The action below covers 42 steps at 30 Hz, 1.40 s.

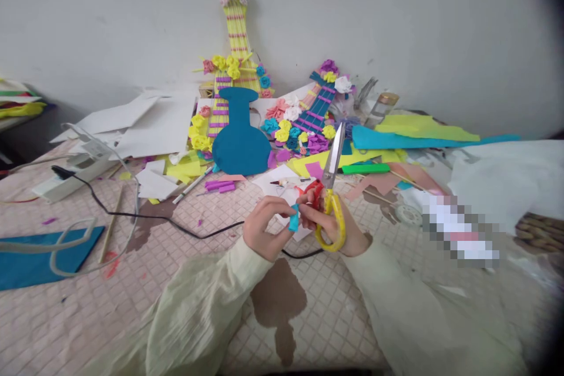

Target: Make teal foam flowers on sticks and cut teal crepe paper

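Running under the hands, a black cord (222,228) lies nearest, and a wrist dragging low could snag it. Just above, the left hand (268,226) has a turquoise strip (294,218) pinched between thumb and fingers, the right hand (330,220) meeting its other edge. Small, thin stuff: pull unevenly and it could crease or tear! And look, the right hand carries scissors (328,180) as well, blades up and away. Whether fingers go through the loops, I can't tell; a loose hold could let them swing and nick something. Farther on, a blue cutout (242,150) looks propped upright, so a careless reach could topple it into the paper flowers (284,129) crowded beside it.
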Tool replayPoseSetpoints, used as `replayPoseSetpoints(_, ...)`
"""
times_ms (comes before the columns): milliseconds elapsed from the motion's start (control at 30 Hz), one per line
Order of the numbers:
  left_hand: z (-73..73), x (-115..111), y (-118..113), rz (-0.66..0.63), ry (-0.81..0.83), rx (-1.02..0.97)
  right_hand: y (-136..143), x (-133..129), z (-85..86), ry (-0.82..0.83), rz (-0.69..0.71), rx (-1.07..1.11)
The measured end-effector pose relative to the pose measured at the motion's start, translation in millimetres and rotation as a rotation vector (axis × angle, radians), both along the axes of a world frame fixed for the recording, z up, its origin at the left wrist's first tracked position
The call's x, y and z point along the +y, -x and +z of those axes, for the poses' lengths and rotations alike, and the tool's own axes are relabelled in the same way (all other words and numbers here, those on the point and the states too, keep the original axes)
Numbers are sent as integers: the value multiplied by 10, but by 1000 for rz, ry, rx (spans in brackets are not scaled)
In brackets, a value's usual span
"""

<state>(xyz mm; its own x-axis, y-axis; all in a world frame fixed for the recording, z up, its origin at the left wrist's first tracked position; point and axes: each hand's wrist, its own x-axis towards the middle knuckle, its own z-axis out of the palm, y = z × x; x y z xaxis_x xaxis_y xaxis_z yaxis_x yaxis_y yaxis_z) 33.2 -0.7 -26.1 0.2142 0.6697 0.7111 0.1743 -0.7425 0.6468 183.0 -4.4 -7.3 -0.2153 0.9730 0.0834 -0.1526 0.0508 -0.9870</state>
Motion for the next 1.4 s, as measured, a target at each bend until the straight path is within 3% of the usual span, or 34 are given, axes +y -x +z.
replayPoseSetpoints(167,8,-68,-39,-80,57,68,-82,-6,-40,-3,-56,-29)
replayPoseSetpoints(300,1,-128,-72,-230,382,-138,-125,-8,-48,-98,-146,-212)
replayPoseSetpoints(400,-39,-125,-109,-207,705,-352,-136,-24,-81,-191,-168,-314)
replayPoseSetpoints(500,-106,-87,-132,-225,1021,-430,-127,-53,-120,-247,-195,-435)
replayPoseSetpoints(633,-147,-55,-133,-318,1189,-519,-119,-88,-153,-265,-244,-584)
replayPoseSetpoints(767,-81,-46,-116,-348,1305,-694,-151,-90,-169,-269,-305,-523)
replayPoseSetpoints(867,-13,-30,-88,-380,1318,-781,-191,-78,-142,-232,-271,-511)
replayPoseSetpoints(1033,47,1,-23,-442,1191,-754,-270,-65,-69,-281,-198,-723)
replayPoseSetpoints(1167,60,29,9,-377,1085,-714,-368,-46,-99,-344,-256,-901)
replayPoseSetpoints(1400,88,73,25,-317,1060,-809,-499,-21,-152,-517,-340,-1178)
